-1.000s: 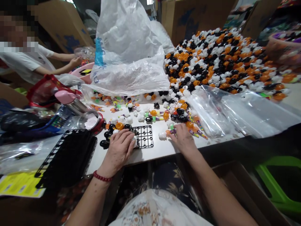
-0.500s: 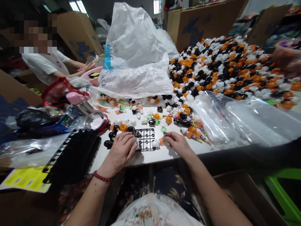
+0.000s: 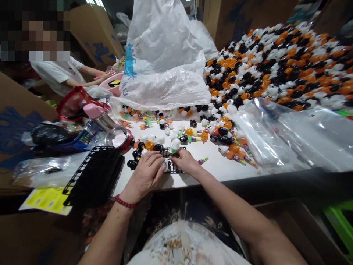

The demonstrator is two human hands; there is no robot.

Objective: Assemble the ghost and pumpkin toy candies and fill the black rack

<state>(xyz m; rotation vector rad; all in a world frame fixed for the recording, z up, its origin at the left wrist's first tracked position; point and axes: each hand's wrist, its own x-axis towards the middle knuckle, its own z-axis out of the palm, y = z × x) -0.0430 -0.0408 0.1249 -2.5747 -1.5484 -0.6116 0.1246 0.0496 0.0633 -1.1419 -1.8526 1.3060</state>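
Note:
My right hand [image 3: 185, 161] pinches a toy with a white head and a green collar [image 3: 174, 145], held upright over a black plastic grid tray [image 3: 176, 168]. My left hand [image 3: 149, 167] curls over the tray's left end, its thumb and fingers around a white toy head [image 3: 166, 165] that is partly hidden. Several black toy heads [image 3: 132, 164] lie just left of those fingers, with an orange one [image 3: 149, 145] above. From behind my right wrist sticks out a patterned purple stem [image 3: 203, 161].
A large heap of orange, black and white heads [image 3: 270, 70] rises at the back right. Clear plastic bags [image 3: 256, 136] lie before it. Stacked black grids [image 3: 95, 180] sit at left, near a steel bowl [image 3: 118, 138]. A co-worker [image 3: 59, 75] is at the far left.
My right hand has moved left over the grid tray, with the white-and-green toy now in its fingers. My left hand stays at the tray's left end. The view has shifted slightly.

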